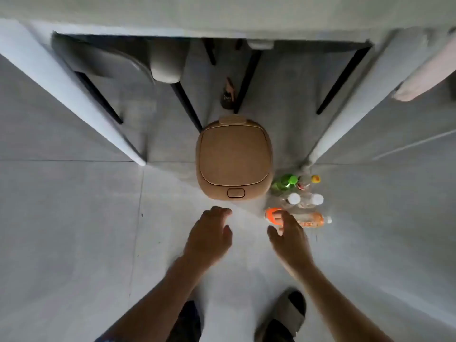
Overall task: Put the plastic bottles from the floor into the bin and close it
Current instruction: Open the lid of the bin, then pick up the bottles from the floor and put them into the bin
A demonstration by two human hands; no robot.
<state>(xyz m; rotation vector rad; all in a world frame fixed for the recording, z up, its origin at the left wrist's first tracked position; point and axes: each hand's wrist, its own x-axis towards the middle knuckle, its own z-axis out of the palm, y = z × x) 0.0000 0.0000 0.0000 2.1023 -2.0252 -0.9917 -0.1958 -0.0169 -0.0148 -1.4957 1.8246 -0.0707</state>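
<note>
Reaching right hand [290, 233], fingers spread and empty, nearer the orange bottle [309, 219] lying sideways just beyond fingertips; left hand [209, 236] loosely open, before closed bin [234, 157]

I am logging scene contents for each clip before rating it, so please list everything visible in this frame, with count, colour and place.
bin: one, tan, lid shut, on the floor at centre
plastic bottles: five or so, clustered on the floor just right of the bin; a green one, a clear one with a yellow cap, two clear ones with white caps, and an orange-labelled bottle lying on its side
dark bottle: one, behind the bin, under the table
table legs: several, black, at the top
chair: one, grey, top left
floor: grey tiles
slippers: grey, bottom
left hand: open, near the bin's front
right hand: open, over the orange-labelled bottle
</note>
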